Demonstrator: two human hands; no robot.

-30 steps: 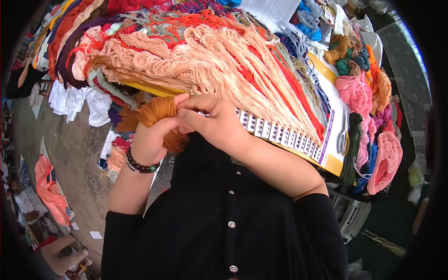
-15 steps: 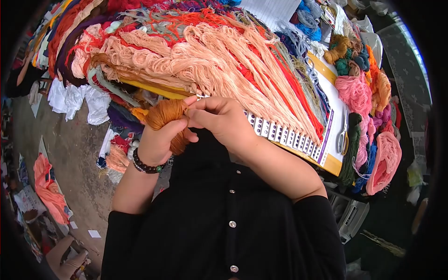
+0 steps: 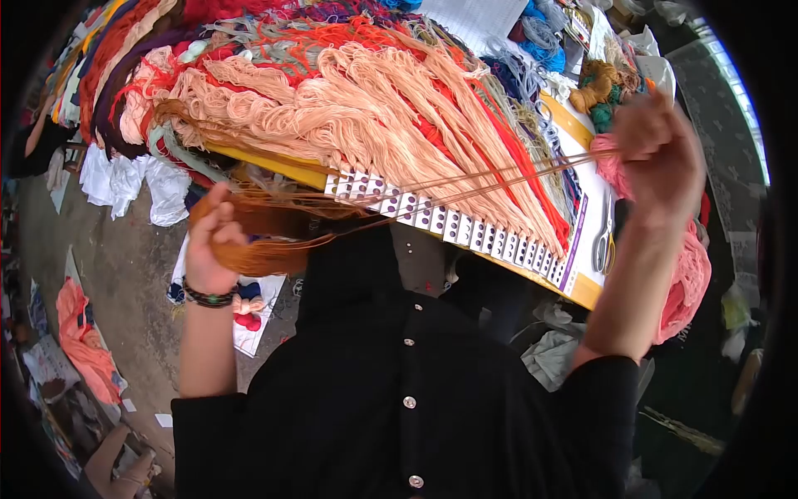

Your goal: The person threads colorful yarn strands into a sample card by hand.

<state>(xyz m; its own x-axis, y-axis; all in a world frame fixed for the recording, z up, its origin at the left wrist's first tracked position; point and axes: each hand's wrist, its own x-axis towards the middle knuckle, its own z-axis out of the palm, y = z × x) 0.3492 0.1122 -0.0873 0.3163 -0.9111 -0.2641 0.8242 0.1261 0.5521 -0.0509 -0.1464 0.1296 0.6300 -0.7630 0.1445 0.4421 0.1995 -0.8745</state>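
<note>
My left hand [image 3: 214, 237], with a dark beaded bracelet at the wrist, is closed on a brown skein of thread [image 3: 266, 258]. Several brown strands stretch from it across to the right. My right hand [image 3: 661, 158] is raised at the far right, blurred, with its fingers closed on the other end of those strands. Beneath the taut strands lie peach thread bundles [image 3: 357, 108] on the table. Their lower ends run to a row of white cards with dark holes [image 3: 449, 223].
Scissors [image 3: 604, 249] lie on the table's yellow edge [image 3: 586, 291] at right. Pink yarn [image 3: 686, 283] hangs beyond. White plastic bags [image 3: 125, 183] hang at left, above coral cloth [image 3: 87, 349] on the floor. Another person's arm [image 3: 37, 133] shows at far left.
Both hands were together at the brown skein. Now my right hand has swung far right and up, drawing strands out, while my left hand has shifted left with the skein.
</note>
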